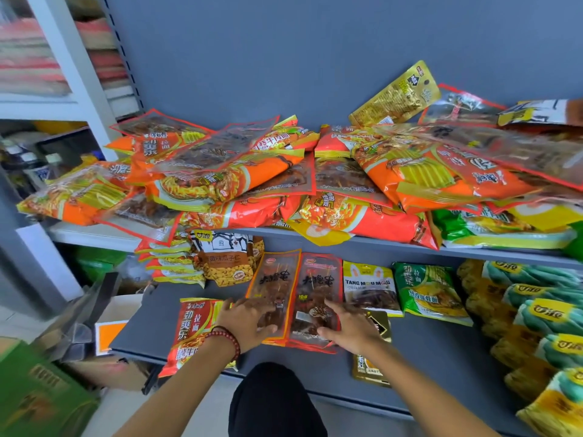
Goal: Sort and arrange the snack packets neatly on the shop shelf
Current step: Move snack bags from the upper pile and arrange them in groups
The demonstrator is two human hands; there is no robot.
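Observation:
Two flat skewer-snack packets lie side by side on the lower grey shelf (441, 351): an orange-edged packet (275, 279) and a red-edged packet (318, 282). My left hand (244, 323), with a red bead bracelet at the wrist, rests fingers spread on the orange-edged one. My right hand (347, 326) lies flat on the lower corner of the red-edged one. An orange noodle packet (192, 329) lies under my left wrist, and a gold packet (373, 367) sits under my right wrist. The upper shelf carries a jumbled heap of orange noodle packets (220, 184).
A sunflower-seed bag (227, 263), a TANG MOU MOU packet (369, 288) and a green noodle packet (429, 291) stand on the lower shelf. Green-and-yellow bags (542, 316) are stacked at the right. Cardboard boxes (104, 351) and a green box (38, 395) sit at the left.

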